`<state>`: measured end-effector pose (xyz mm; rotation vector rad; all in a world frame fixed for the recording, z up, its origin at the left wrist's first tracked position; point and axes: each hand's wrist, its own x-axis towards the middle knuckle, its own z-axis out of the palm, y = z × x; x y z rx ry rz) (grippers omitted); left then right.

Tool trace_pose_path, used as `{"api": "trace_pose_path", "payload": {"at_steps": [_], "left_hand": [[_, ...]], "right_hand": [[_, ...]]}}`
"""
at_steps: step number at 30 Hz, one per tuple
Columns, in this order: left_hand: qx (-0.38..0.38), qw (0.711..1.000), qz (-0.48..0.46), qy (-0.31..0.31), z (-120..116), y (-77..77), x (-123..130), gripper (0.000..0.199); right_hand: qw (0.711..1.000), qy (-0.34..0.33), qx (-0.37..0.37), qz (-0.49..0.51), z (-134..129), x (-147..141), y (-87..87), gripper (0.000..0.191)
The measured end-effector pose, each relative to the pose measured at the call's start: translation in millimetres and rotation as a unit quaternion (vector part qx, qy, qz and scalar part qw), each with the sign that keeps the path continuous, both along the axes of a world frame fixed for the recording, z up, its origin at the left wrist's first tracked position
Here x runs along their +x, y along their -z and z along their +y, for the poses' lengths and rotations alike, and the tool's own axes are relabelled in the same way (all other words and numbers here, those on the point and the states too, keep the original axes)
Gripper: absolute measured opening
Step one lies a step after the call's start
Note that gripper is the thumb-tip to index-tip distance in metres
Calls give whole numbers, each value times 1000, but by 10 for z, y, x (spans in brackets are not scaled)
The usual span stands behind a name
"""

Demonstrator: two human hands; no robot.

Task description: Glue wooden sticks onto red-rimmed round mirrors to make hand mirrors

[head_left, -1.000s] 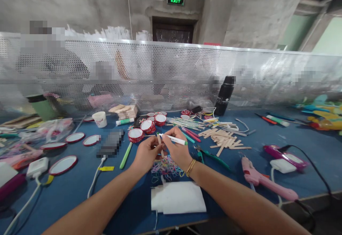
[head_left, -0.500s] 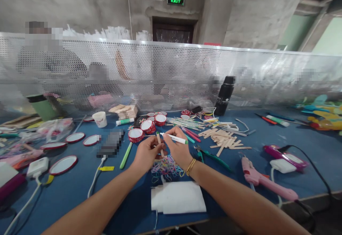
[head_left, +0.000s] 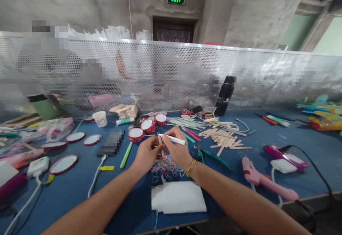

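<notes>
My left hand (head_left: 148, 153) pinches a wooden craft stick (head_left: 162, 151) that stands nearly upright, its top end coloured green. In my right hand (head_left: 178, 149) is a white marker (head_left: 175, 140) with a green end, its tip at the upper part of the stick. A heap of colourful rubber bands (head_left: 166, 168) lies on the table just below both hands. Closer to me is a folded white cloth or pad (head_left: 181, 197). Loose craft sticks (head_left: 223, 137) are piled to the right of my right hand, and green-handled pliers (head_left: 215, 159) lie nearer.
A pink glue gun (head_left: 264, 181) and a purple device (head_left: 288, 158) with cables lie at the right. Red-rimmed discs (head_left: 135, 134), a phone (head_left: 110, 143) and a paper cup (head_left: 99, 119) are on the left. A black bottle (head_left: 224, 96) stands before the perforated metal screen (head_left: 171, 67).
The marker has shifted slightly left and down along the stick's upper end. Both hands otherwise keep nearly the same place and hold.
</notes>
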<state>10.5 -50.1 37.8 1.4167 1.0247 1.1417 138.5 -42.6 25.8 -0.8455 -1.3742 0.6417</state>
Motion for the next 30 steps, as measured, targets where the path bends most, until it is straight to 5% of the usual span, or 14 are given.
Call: {"api": "trace_pose_path", "payload": {"at_steps": [30], "left_hand": [[-1,1000,0,-6,-30,-43,8,34]], "right_hand": [[1000,10,-1,-10,-14,-3,-24,15]]}}
